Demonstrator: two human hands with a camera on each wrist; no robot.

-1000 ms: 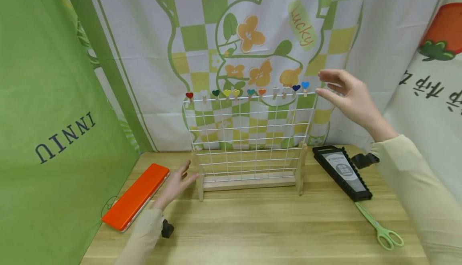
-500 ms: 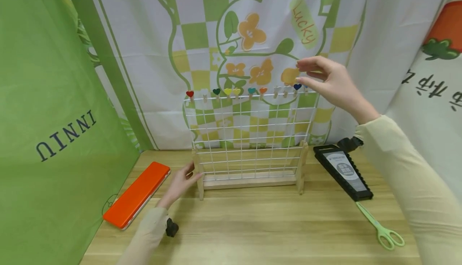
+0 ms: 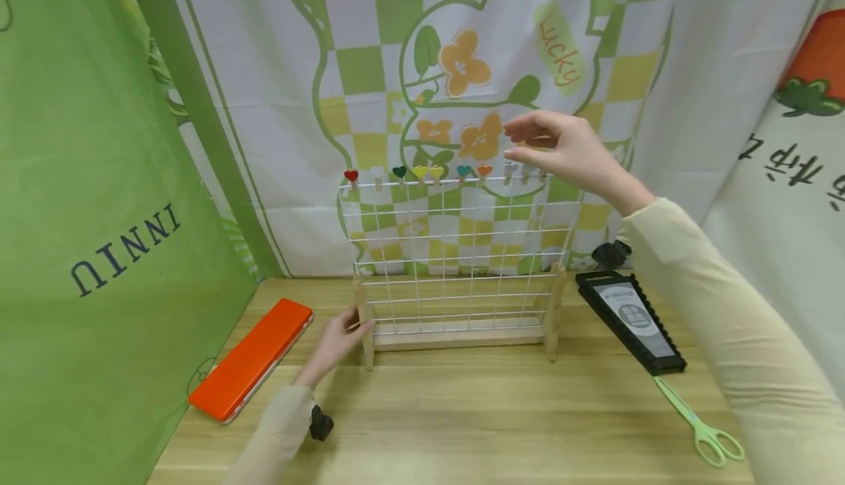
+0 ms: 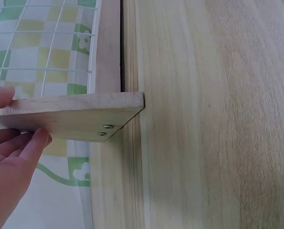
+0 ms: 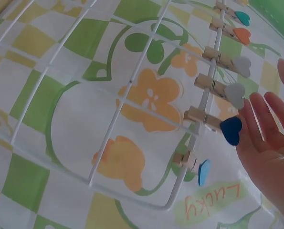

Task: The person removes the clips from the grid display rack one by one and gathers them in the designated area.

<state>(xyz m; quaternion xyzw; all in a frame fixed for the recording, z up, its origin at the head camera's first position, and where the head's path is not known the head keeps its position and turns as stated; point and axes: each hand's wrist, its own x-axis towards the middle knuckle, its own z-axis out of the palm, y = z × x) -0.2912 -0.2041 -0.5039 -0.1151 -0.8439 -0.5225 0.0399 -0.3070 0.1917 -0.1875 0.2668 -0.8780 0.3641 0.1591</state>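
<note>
A white wire grid rack (image 3: 455, 250) stands upright on the wooden surface (image 3: 475, 411), held between two wooden feet, and everything else sits around it. Along the rack's top wire runs a row of small wooden pegs with coloured hearts (image 3: 422, 172) — red at the left end, then white, green, yellow, teal and orange toward the middle.

The left hand (image 3: 339, 332) rests at the rack's left foot (image 3: 365, 331), fingers lightly curled against the wood; the left wrist view shows the thumb above and the fingertips (image 4: 36, 142) below the flat edge of that foot, pinching it.

The right hand (image 3: 561, 151) is raised at the rack's upper right corner, thumb and fingers spread in a narrow gap and holding nothing. In the right wrist view its straight fingers (image 5: 261, 119) lie just beside the dark blue heart peg (image 5: 223, 128), with a light blue heart peg (image 5: 194, 167) next along the wire toward the corner — whether skin touches the peg cannot be told.

Left of the rack lies an orange case (image 3: 254, 356). Right of it lie a black tray (image 3: 630, 320) and, nearer the front, pale green scissors (image 3: 700, 426).
</note>
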